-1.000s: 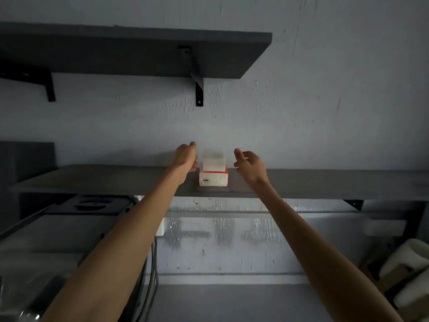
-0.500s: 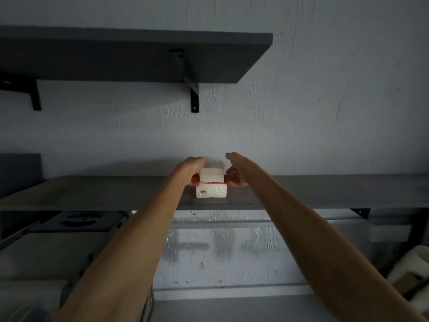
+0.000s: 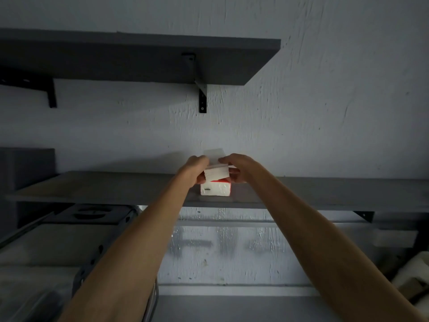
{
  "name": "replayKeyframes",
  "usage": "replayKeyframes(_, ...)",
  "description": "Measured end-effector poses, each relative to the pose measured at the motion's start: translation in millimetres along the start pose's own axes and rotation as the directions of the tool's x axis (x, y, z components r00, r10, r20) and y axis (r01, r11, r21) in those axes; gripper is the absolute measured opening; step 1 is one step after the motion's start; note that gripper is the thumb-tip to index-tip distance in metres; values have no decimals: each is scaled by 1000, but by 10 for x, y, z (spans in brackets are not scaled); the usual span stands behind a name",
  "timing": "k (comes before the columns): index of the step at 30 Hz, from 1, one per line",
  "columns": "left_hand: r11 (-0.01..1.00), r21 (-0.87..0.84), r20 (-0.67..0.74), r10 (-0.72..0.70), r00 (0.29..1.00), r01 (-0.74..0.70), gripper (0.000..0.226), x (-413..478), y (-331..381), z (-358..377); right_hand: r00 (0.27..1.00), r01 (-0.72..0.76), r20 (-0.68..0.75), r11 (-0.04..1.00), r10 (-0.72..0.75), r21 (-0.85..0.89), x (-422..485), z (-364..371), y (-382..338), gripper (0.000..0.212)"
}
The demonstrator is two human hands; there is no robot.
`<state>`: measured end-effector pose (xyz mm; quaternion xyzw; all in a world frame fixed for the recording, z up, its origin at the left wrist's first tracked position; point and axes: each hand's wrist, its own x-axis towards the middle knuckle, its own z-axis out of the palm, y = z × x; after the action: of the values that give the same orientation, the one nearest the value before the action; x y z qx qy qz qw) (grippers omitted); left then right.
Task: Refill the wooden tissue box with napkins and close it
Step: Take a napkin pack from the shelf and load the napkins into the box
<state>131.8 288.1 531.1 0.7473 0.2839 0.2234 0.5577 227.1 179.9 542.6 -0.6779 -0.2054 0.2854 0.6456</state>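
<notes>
A white and red napkin pack [image 3: 216,189] stands on the grey wall shelf [image 3: 116,187] straight ahead. A white stack of napkins [image 3: 216,174] is lifted slightly above the pack and tilted. My left hand [image 3: 196,168] grips its left side and my right hand [image 3: 234,167] grips its right side. One loose sheet sticks up behind the stack. No wooden tissue box is in view.
A second dark shelf [image 3: 139,59] on black brackets hangs above. Below left sits a metal appliance [image 3: 69,240] with a wire frame. White rolls [image 3: 413,273] lie at the lower right, against the rough white wall.
Both hands moved from beside the napkins onto them, closed on the top stack and raised it off the red pack.
</notes>
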Motion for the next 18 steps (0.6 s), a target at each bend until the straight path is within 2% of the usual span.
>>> replayKeyframes(4, 993, -98, -1, 60, 998, -60, 20, -226, 29, 12, 993, 111, 26, 975, -118, 190, -281, -139, 28, 19)
replayKeyframes(5, 988, -143, 12, 69, 998, -67, 26, -336, 23, 37, 988, 144, 26, 956, -155, 255, -379, -205, 68, 16)
replayKeyframes(7, 964, -259, 113, 93, 989, -61, 56, -606, -29, 145, 962, 241, 32, 900, -270, 363, -617, -380, 209, 9)
replayKeyframes(9, 929, -364, 234, 153, 960, -59, 79, -916, -164, 352, 913, 365, 13, 830, -408, 422, -886, -570, 455, 21)
replayKeyframes(12, 826, -558, 278, 277, 920, -80, 67, -1350, -477, 783, 849, 508, -123, 727, -514, 461, -1350, -820, 1012, 44)
replayKeyframes(15, 776, -625, 277, 319, 907, -82, 79, -1723, -844, 1324, 837, 543, -236, 696, -493, 470, -1740, -1071, 1673, 52)
replayKeyframes(18, 791, -602, 250, 312, 917, -105, 61, -2074, -1220, 1873, 850, 526, -271, 692, -452, 495, -2054, -1369, 2328, 53)
